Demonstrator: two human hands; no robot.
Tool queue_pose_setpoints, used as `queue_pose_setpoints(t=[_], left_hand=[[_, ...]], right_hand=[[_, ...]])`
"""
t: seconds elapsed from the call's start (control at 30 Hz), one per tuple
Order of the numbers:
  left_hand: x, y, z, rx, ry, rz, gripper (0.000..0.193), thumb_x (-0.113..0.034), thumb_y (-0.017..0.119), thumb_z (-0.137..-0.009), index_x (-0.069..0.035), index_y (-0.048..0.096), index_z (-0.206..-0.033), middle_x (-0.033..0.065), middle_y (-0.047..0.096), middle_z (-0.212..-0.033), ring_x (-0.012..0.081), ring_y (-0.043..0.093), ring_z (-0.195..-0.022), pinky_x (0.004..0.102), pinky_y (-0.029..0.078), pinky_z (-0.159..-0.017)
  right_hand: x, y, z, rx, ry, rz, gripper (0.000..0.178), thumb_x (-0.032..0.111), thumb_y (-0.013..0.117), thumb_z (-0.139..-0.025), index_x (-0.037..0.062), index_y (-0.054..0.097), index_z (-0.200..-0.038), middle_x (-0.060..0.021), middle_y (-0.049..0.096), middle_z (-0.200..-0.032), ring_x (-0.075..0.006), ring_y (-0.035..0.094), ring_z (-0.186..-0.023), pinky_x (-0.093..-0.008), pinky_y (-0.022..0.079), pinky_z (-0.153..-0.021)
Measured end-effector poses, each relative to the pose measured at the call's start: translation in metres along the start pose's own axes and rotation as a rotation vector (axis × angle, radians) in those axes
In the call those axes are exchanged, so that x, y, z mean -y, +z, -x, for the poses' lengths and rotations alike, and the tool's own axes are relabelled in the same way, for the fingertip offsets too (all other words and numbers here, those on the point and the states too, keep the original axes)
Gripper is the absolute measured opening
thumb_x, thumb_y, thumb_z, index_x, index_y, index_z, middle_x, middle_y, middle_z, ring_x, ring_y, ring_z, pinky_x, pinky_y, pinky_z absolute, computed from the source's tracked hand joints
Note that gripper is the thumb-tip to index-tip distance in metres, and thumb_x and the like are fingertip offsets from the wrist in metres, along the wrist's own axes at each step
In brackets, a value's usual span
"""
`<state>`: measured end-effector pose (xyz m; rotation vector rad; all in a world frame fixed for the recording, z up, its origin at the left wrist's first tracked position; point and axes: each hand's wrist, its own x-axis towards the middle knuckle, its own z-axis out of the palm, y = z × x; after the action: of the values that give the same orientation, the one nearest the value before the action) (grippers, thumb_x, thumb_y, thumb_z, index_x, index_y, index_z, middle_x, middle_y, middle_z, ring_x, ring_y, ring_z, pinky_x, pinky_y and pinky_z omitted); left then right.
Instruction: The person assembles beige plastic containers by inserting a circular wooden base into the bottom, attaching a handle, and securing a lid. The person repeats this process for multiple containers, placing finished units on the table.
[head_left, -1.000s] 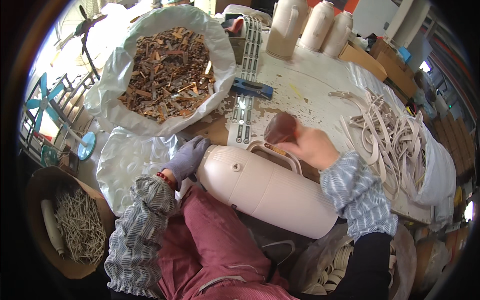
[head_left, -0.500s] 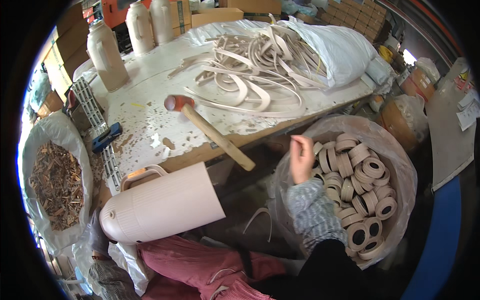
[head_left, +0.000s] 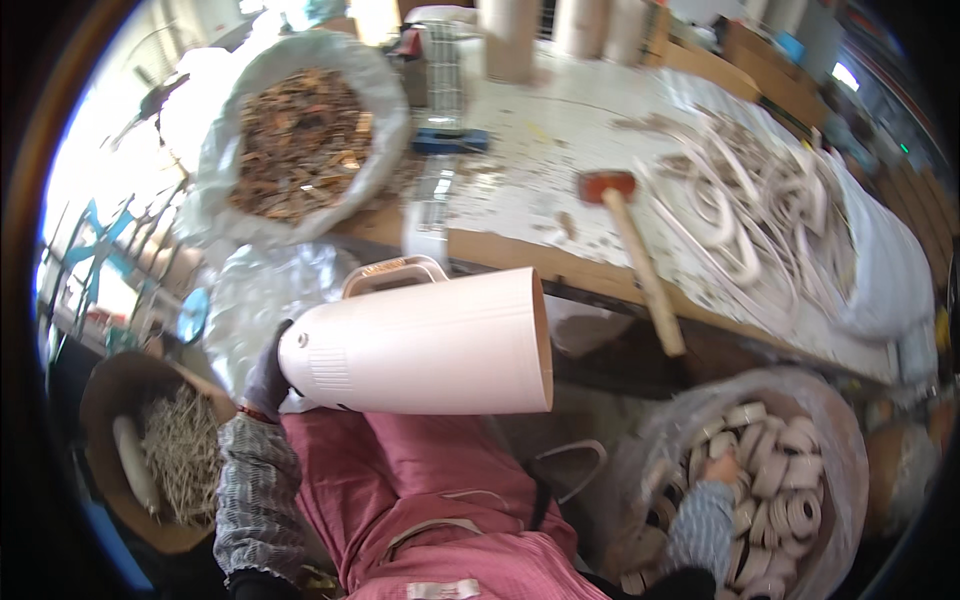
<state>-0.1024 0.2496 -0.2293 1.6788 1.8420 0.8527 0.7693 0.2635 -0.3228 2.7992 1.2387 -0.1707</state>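
A pale pink plastic jug shell (head_left: 430, 345) with a side handle lies sideways above my lap. Its wide open end faces right. My left hand (head_left: 268, 378), in a dark glove, grips the rounded left end; some fingers are hidden behind it. Down at the right, my right hand (head_left: 722, 468) reaches in among pale rings with dark inner bands (head_left: 797, 512). They fill a sack lined with clear plastic (head_left: 848, 440). The rings and my sleeve hide most of its fingers, so what it grasps cannot be made out.
A mallet (head_left: 640, 262) lies on the worn white table (head_left: 520, 205), its handle past the front edge. Beyond it is a heap of pale strips (head_left: 745, 200). A sack of brown scraps (head_left: 300, 150) stands left, and a box of thin offcuts (head_left: 185, 450) lower left.
My right hand has moved from above the sack's edge down into the rings. My view has swung left, so the jug shell now appears nearer the middle, still in my left hand.
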Motion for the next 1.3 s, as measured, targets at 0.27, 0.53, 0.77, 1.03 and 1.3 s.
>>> queue_pose_setpoints(t=[0.27, 0.53, 0.77, 1.03, 1.3], left_hand=[[-0.04, -0.04, 0.134, -0.539, -0.218, 0.558, 0.02, -0.014, 0.048, -0.096, -0.004, 0.056, -0.111, 0.0083, 0.062, -0.093, 0.0187, 0.062, -0.082, 0.0297, 0.05, -0.066], [-0.024, -0.077, 0.272, -0.912, -0.284, -0.06, 0.022, -0.018, 0.045, -0.098, -0.003, 0.06, -0.102, 0.0088, 0.062, -0.098, 0.0195, 0.059, -0.086, 0.0322, 0.049, -0.077], [-0.033, -0.064, 0.377, -1.261, -0.58, 0.775, 0.031, -0.032, 0.043, -0.1, -0.008, 0.061, -0.093, 0.0027, 0.063, -0.083, 0.0118, 0.058, -0.072, 0.0292, 0.048, -0.068], [-0.012, -0.004, 0.346, -1.009, -0.504, 0.563, 0.027, -0.021, 0.041, -0.099, -0.001, 0.06, -0.099, 0.0089, 0.059, -0.095, 0.019, 0.057, -0.09, 0.0318, 0.048, -0.079], [-0.026, 0.027, 0.296, -0.785, -0.644, 1.19, 0.035, -0.038, 0.041, -0.098, -0.01, 0.062, -0.108, 0.0089, 0.067, -0.096, 0.0229, 0.063, -0.086, 0.0384, 0.051, -0.081]], right_hand=[[0.215, -0.195, 0.223, 1.098, -0.913, -1.349, 0.071, 0.023, 0.054, -0.078, -0.0044, 0.035, -0.141, -0.0187, 0.048, -0.138, -0.0266, 0.048, -0.128, -0.0385, 0.034, -0.111], [0.337, -0.121, 0.38, 1.415, -2.141, -0.424, 0.043, 0.022, 0.055, -0.095, 0.0083, 0.05, -0.136, -0.0184, 0.049, -0.135, -0.0342, 0.048, -0.122, -0.0394, 0.037, -0.105], [0.347, -0.131, 0.361, 1.701, -1.84, -0.229, 0.055, 0.033, 0.061, -0.092, 0.0029, 0.049, -0.137, -0.0141, 0.057, -0.13, -0.0248, 0.054, -0.119, -0.0378, 0.042, -0.102], [0.443, -0.143, 0.384, 0.759, -1.661, -1.214, 0.038, 0.015, 0.063, -0.085, 0.0002, 0.059, -0.12, -0.0103, 0.062, -0.098, -0.0242, 0.06, -0.085, -0.0344, 0.048, -0.077], [0.414, -0.209, 0.393, 0.199, -2.19, -1.244, 0.039, 0.019, 0.078, -0.067, 0.0022, 0.07, -0.101, -0.0103, 0.058, -0.084, -0.0258, 0.056, -0.067, -0.0371, 0.046, -0.059]])
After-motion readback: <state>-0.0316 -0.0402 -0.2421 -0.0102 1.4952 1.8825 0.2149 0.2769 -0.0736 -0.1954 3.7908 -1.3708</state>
